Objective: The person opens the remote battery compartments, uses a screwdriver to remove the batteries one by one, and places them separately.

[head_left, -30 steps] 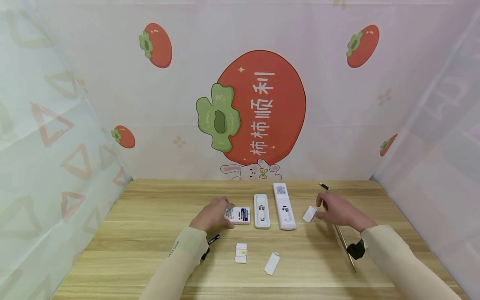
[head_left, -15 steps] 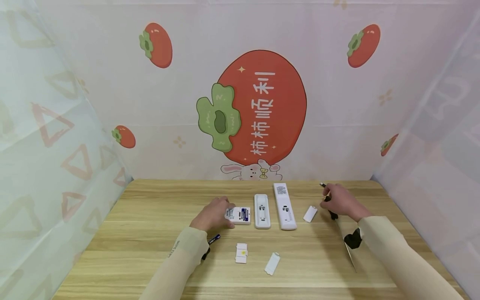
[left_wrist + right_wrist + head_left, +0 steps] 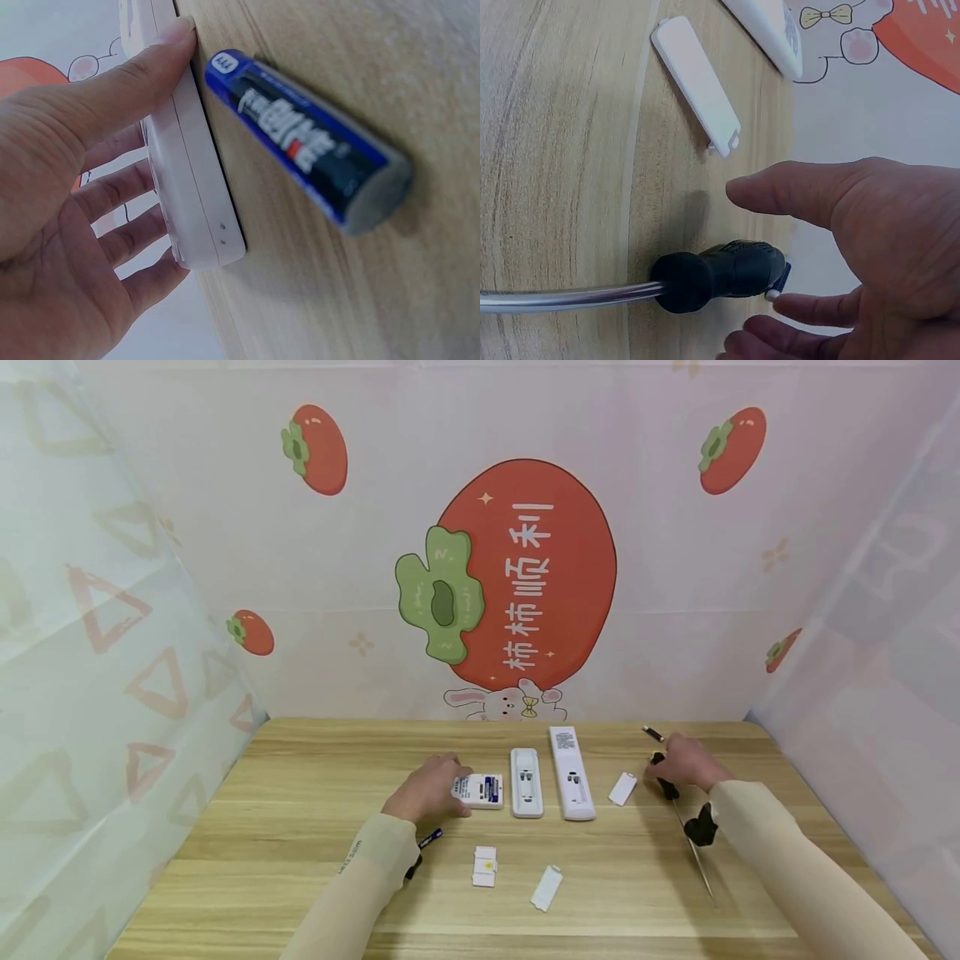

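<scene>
My left hand (image 3: 431,789) grips a white remote control (image 3: 477,790) lying back side up, with blue batteries showing in its compartment. In the left wrist view, the thumb and fingers hold its edges, and a blue battery (image 3: 307,142) lies beside it on the wood. At the right, my right hand (image 3: 688,760) hovers close to the black handle of a screwdriver (image 3: 727,274), whose metal shaft points toward me. The thumb is extended, away from the handle, and the other fingers are loosely bent on the far side. Whether a fingertip touches the handle is unclear.
Two more white remotes, a short one (image 3: 527,802) and a long one (image 3: 572,768), lie with open battery compartments. White battery covers (image 3: 622,788) (image 3: 547,888) and a wider cover (image 3: 484,877) lie around them. A black battery (image 3: 653,733) sits near the back edge.
My right hand has moved from beside the small white cover back and to the right, uncovering the screwdriver's handle. The left hand and its remote control have stayed put.
</scene>
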Motion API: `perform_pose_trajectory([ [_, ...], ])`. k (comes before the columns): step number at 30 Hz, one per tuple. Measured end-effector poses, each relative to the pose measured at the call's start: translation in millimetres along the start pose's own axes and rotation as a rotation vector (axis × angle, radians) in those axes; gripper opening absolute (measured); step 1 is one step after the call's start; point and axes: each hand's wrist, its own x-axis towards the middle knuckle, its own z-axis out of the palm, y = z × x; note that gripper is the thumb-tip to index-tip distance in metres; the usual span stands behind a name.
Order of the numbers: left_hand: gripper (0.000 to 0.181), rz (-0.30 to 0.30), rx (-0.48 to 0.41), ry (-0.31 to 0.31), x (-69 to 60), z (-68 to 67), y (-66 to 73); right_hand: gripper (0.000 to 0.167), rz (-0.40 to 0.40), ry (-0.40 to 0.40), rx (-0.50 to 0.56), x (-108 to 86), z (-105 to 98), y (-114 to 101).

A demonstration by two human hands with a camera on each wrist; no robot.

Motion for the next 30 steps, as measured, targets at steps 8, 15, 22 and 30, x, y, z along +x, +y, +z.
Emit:
perform_pose_trajectory([
  [8, 0.065, -0.002, 0.004, -0.009, 0.9, -0.8, 0.8, 0.029, 0.056, -0.104, 0.043, 7.5, 6, 9],
  [15, 0.064, -0.001, 0.017, -0.009, 0.8, 0.1, 0.3, 0.029, 0.128, -0.138, 0.103, 8.8, 6, 9],
  [22, 0.062, 0.004, -0.001, -0.021, 0.6, -1.3, 0.3, 0.035, 0.148, -0.131, 0.127, 9.3, 5, 9],
  [30, 0.060, -0.006, 0.006, -0.049, 1.8, -2.4, -0.3, 0.025, 0.173, -0.150, 0.190, 11.8, 9, 13],
])
